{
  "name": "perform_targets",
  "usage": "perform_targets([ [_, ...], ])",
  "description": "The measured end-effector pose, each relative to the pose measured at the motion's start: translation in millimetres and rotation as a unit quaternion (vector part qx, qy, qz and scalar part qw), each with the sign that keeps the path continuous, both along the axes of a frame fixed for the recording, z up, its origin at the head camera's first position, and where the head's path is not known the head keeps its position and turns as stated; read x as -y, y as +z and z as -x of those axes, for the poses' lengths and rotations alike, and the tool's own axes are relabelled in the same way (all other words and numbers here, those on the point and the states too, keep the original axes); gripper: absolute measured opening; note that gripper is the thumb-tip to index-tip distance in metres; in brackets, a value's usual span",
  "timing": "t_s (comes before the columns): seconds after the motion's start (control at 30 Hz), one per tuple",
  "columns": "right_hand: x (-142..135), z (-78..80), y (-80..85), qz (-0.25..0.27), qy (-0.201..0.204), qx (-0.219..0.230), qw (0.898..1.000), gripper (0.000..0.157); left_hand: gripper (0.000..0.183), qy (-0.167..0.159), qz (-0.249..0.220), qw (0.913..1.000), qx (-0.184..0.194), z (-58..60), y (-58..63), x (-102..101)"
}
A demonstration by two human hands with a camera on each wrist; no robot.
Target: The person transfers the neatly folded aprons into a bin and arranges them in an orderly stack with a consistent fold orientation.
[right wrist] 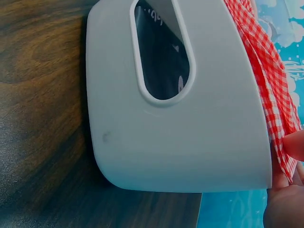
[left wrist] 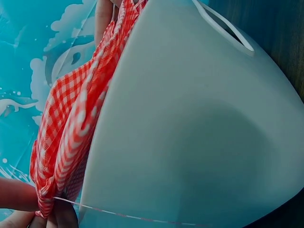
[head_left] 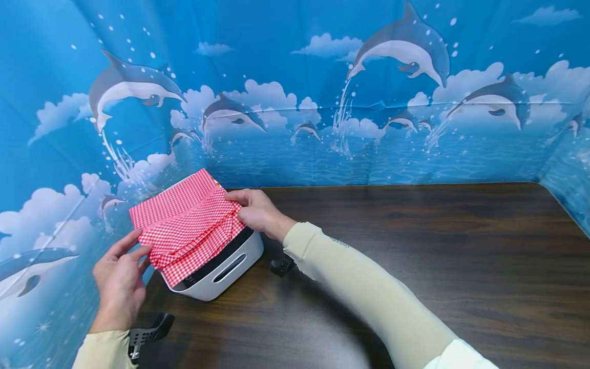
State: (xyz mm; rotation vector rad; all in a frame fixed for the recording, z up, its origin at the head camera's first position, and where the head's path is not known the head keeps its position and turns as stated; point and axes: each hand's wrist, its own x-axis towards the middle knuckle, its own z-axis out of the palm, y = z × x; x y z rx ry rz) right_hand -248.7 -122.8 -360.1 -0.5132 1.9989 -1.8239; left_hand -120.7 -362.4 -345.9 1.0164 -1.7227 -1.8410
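A folded red-and-white gingham cloth (head_left: 191, 220) lies over the top of a white plastic bin (head_left: 251, 256) at the left of the table. My left hand (head_left: 122, 279) pinches the cloth's left edge, thumb on one side and fingers on the other in the left wrist view. At the opposite edge, my right hand (head_left: 260, 212) pinches the fabric between thumb and fingers, right beside the bin's rim. Beneath the cloth, something dark with white lettering (right wrist: 161, 52) shows through the bin's handle slot; the rest of it is hidden. A thin pale string (left wrist: 123, 214) trails from the cloth across the bin's side.
The bin stands on a dark wood-grain table (head_left: 438, 256), close to its left side. A blue curtain (head_left: 295, 92) printed with dolphins hangs behind the table and along its left and right sides. Black wrist-camera mounts (head_left: 152, 330) sit at both wrists.
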Motion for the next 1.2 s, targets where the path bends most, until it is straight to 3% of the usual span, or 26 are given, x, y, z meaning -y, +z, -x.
perform_targets([
  [0.27, 3.3, -1.8, -2.6, -0.01, -0.006, 0.001, 1.0, 0.057, 0.045, -0.003, 0.002, 0.9999, 0.015, -5.4, -1.5, 2.1],
  [0.77, 4.6, -2.2, -2.8, -0.005, -0.013, -0.005, 1.0, 0.054, 0.045, -0.001, 0.016, 0.9995, 0.026, -4.9, -0.2, 2.4],
  [1.2, 6.0, -3.3, -3.8, -0.003, -0.019, -0.004, 1.0, 0.053, 0.045, 0.005, 0.016, 0.9999, -0.001, -5.3, -2.0, 3.6],
])
